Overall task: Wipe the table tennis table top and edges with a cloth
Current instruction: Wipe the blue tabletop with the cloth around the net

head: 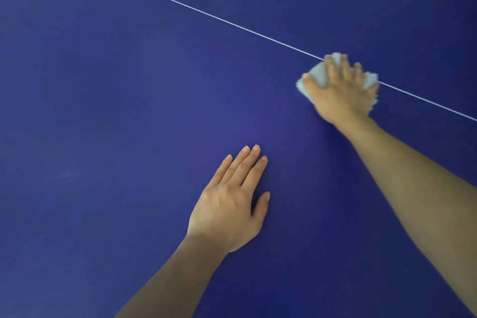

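The blue table tennis table top [116,85] fills the whole view. A thin white line [206,14] crosses it from upper left to right. My right hand [340,90] lies spread over a crumpled white cloth [318,73] and presses it onto the table right on the line; the hand is motion-blurred. Bits of cloth stick out past the fingers on the left and right. My left hand [232,201] rests flat on the table nearer to me, fingers straight and together, holding nothing.
A faint pale smudge [65,175] shows on the blue surface at the left. No table edge or net is in view.
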